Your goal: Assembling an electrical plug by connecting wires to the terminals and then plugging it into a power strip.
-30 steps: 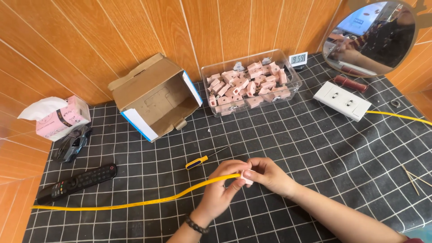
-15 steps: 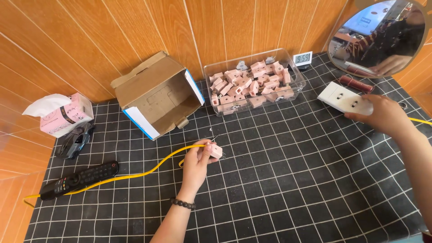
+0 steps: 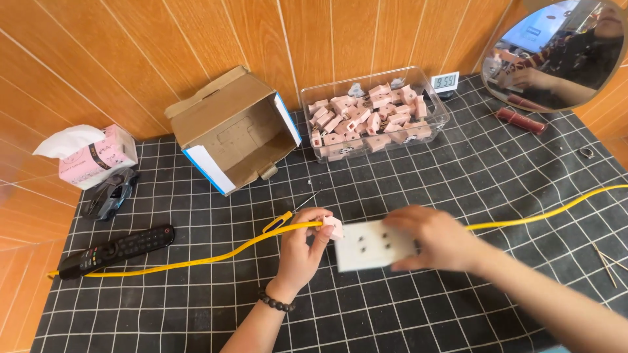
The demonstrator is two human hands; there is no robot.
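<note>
Left hand (image 3: 302, 247) grip clamped on small pink plastic plug (image 3: 333, 227), thin yellow cable (image 3: 196, 261) trailing left across bench (image 3: 458, 196). Right hand (image 3: 437, 238) grip closed on white rectangular socket plate (image 3: 371, 245), just beside the plug.

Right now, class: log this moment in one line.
left hand: holds pink plug on yellow cable | right hand: holds white socket plate

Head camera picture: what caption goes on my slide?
Left hand holds pink plug on yellow cable; right hand holds white socket.

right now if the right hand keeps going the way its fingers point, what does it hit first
Probably the left hand and the pink connector it pinches: the right hand points left, holding the white socket plate, whose edge looks nearly touching.
</note>
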